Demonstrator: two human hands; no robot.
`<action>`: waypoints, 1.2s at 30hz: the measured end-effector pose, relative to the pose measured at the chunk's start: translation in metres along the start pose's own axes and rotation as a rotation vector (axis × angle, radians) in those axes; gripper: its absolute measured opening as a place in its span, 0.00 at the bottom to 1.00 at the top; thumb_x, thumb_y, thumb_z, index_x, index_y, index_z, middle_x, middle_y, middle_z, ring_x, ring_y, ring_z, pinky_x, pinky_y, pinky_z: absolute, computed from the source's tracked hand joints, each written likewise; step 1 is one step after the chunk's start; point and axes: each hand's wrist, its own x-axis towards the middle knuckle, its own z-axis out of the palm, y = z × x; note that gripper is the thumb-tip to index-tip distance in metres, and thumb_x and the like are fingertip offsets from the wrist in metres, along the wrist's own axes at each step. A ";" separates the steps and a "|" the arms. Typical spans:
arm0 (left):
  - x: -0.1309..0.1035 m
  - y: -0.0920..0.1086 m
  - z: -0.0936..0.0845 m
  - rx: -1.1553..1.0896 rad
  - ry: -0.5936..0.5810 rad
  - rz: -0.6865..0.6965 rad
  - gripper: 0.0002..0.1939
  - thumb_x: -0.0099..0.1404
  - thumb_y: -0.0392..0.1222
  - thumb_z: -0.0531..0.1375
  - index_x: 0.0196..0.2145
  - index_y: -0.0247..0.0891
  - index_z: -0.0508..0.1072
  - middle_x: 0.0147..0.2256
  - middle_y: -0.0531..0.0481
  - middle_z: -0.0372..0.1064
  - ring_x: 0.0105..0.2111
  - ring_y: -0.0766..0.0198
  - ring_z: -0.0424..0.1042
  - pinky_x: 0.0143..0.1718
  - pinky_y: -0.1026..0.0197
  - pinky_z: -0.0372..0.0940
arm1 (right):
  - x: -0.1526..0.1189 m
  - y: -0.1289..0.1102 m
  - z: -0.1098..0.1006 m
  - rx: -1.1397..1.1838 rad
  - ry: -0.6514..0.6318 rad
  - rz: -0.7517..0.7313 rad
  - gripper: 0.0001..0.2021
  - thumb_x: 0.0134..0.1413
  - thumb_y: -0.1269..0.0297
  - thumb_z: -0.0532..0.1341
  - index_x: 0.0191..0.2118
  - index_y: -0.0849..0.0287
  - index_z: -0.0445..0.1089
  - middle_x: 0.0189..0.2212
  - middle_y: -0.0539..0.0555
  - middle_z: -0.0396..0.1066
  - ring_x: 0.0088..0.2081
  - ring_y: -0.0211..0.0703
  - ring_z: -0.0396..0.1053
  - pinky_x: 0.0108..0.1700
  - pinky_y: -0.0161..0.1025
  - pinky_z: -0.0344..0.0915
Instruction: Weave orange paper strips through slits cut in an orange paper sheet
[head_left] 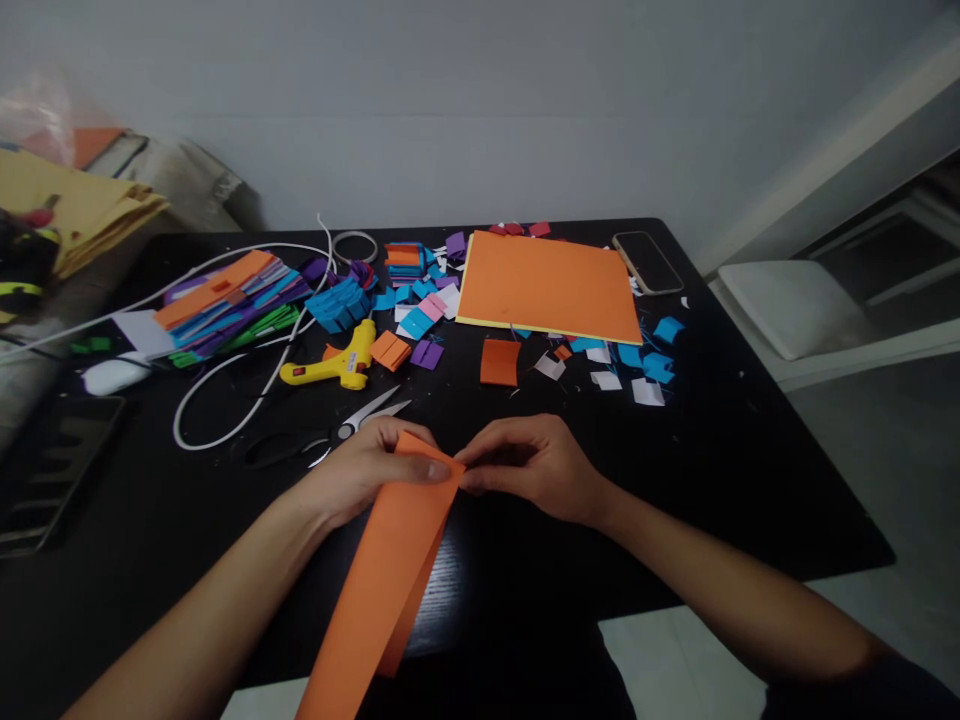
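A long strip of orange paper (382, 580), folded over lengthwise, hangs toward me above the table's front edge. Near its top end my left hand (375, 468) grips it, thumb flat on the front face and the other fingers behind. My right hand (529, 465) pinches the paper's upper right corner between thumb and fingertips. Just beyond my left hand lie scissors (346, 430) with black handles, blades spread. A small orange paper square (499, 362) rests on the table past my right hand.
On the black table (720, 470) are a yellow glue gun (337, 362), a white cable (247, 415), stacked orange sheets (551, 285), a phone (648, 262) and a bundle of coloured paper strips (232, 300). Blue and white paper scraps (658, 367) lie scattered at right. A dark tray (60, 470) stands left.
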 end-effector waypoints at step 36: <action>0.002 -0.002 0.000 -0.019 -0.002 -0.008 0.14 0.45 0.44 0.77 0.23 0.34 0.80 0.19 0.52 0.72 0.16 0.71 0.65 0.17 0.70 0.57 | 0.000 -0.001 0.000 0.007 0.015 -0.017 0.07 0.47 0.65 0.78 0.34 0.55 0.85 0.30 0.51 0.82 0.30 0.37 0.79 0.35 0.33 0.76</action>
